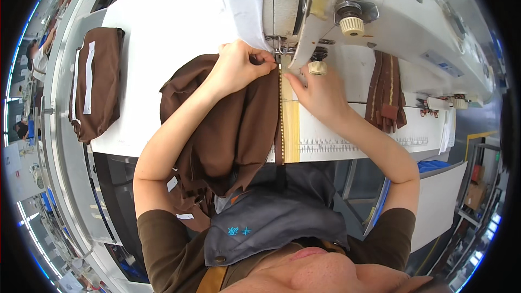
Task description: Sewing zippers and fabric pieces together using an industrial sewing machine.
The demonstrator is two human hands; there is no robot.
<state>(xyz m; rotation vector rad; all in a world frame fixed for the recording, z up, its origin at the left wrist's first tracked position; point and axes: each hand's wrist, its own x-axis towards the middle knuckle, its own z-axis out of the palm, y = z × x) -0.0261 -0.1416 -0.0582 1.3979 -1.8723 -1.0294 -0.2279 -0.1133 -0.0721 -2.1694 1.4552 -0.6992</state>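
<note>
Your left hand (239,69) pinches brown cloth (252,119) beside the brass zipper (281,114), best kept straight, running to the white surface's (144,49) near edge; your right hand's (324,96) grip, partly hidden, cannot be told.

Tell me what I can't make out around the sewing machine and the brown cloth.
All in the head view:
Right grip: some fingers hidden behind the cream knob.
Needle tip: too small to pick out among the metal parts above the zipper.
Sewing machine: cut off by the top edge.
Brown cloth: partly covered by the left forearm.
</note>
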